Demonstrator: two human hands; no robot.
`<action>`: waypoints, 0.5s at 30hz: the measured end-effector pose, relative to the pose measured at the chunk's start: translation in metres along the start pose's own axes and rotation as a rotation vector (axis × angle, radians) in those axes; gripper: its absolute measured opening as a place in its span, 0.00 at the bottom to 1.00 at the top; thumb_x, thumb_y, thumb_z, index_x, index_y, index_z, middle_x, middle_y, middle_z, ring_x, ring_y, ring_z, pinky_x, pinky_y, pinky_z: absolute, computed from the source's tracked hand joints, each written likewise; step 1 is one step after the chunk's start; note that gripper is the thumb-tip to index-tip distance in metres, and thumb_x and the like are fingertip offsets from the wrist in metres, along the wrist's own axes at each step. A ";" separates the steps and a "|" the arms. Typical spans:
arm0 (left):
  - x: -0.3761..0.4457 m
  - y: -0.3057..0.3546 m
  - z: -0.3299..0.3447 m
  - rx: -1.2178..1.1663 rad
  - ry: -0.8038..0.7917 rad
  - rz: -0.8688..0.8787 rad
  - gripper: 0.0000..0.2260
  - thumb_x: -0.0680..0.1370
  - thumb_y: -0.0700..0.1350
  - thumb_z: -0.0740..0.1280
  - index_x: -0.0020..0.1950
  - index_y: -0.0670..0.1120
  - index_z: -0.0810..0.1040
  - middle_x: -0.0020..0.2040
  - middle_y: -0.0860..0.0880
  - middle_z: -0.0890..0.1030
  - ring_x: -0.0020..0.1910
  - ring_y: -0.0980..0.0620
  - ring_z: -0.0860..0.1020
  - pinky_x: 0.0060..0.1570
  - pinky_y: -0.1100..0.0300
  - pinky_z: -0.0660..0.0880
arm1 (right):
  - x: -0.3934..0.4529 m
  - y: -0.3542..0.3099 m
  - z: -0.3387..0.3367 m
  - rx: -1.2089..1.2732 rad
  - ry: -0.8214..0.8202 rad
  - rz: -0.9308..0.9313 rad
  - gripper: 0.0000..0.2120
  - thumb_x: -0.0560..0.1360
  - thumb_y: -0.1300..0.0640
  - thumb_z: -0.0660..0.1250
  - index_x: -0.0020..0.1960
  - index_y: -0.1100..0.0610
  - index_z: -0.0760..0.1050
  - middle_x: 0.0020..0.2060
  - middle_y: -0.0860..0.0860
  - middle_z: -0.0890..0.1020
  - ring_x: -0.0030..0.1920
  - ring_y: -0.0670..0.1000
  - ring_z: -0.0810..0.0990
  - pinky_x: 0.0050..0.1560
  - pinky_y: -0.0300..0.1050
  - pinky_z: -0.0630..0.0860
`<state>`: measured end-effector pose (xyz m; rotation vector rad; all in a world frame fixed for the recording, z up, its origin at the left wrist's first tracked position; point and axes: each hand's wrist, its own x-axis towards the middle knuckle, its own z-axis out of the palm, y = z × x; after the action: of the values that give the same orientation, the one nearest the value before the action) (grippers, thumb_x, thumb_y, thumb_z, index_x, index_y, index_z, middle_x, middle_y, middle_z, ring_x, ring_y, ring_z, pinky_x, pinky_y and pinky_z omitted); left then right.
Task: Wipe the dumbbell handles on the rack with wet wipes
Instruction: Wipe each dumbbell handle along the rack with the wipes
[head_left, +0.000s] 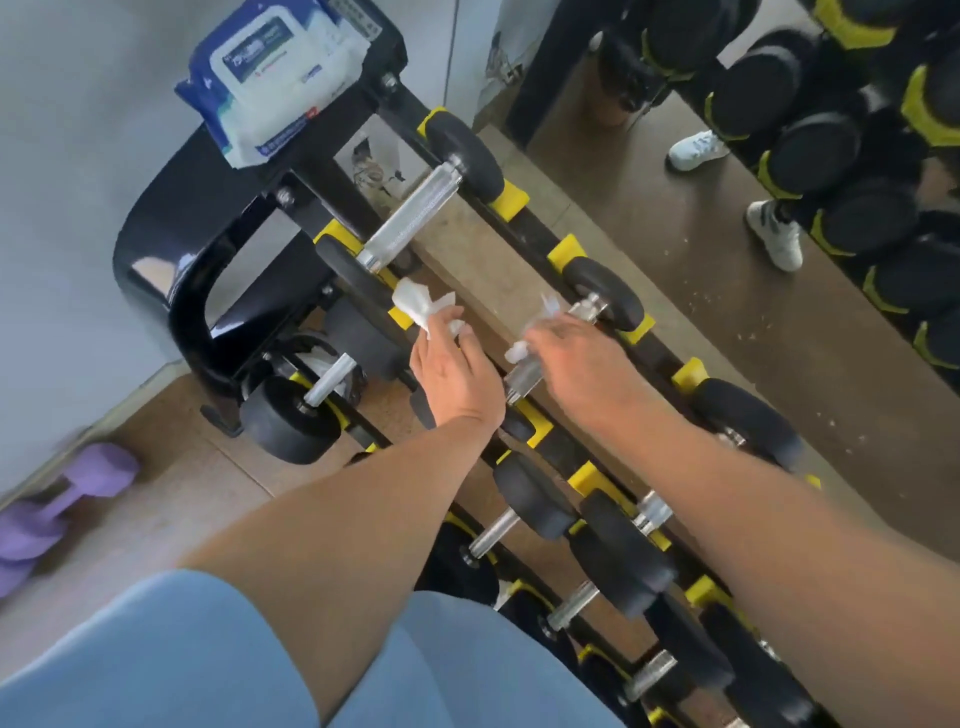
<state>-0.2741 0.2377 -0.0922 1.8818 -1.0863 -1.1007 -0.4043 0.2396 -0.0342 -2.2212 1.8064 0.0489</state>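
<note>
A black and yellow dumbbell rack (519, 208) runs from upper left to lower right. My left hand (452, 369) pinches a crumpled white wet wipe (418, 304) just below the topmost dumbbell's bare silver handle (410, 215). My right hand (576, 353) is wrapped round the second dumbbell's handle (524, 376) with another white wipe (545, 312) under its fingers; bits of the wipe stick out at both sides of the hand. More dumbbells (618, 551) with steel handles lie lower on the rack.
A blue and white pack of wet wipes (280, 67) lies on the rack's top end. A purple dumbbell (57, 509) lies on the floor at left. A wall mirror (779, 182) at right reflects the rack and someone's white shoes.
</note>
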 end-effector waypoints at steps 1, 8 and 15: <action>0.000 0.000 0.000 -0.010 0.009 -0.006 0.12 0.84 0.47 0.52 0.64 0.51 0.72 0.64 0.51 0.75 0.67 0.51 0.66 0.62 0.62 0.57 | -0.006 -0.010 0.006 0.023 0.063 0.002 0.07 0.71 0.67 0.67 0.45 0.58 0.76 0.40 0.55 0.82 0.47 0.58 0.80 0.48 0.46 0.72; -0.002 0.001 -0.001 -0.049 0.000 0.003 0.13 0.85 0.47 0.51 0.64 0.50 0.71 0.60 0.52 0.75 0.61 0.54 0.67 0.61 0.58 0.63 | 0.004 -0.024 -0.016 0.746 0.146 0.457 0.10 0.83 0.55 0.57 0.50 0.57 0.76 0.40 0.49 0.80 0.41 0.49 0.78 0.40 0.48 0.73; -0.002 0.003 -0.002 -0.045 -0.002 0.010 0.13 0.84 0.50 0.50 0.62 0.53 0.71 0.58 0.47 0.77 0.60 0.45 0.73 0.62 0.46 0.71 | 0.013 0.022 -0.018 -0.047 0.062 -0.128 0.10 0.77 0.66 0.64 0.57 0.60 0.77 0.53 0.58 0.81 0.53 0.59 0.79 0.53 0.49 0.74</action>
<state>-0.2738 0.2385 -0.0884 1.8391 -1.0621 -1.1124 -0.4259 0.2193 -0.0236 -2.3907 1.7061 -0.0029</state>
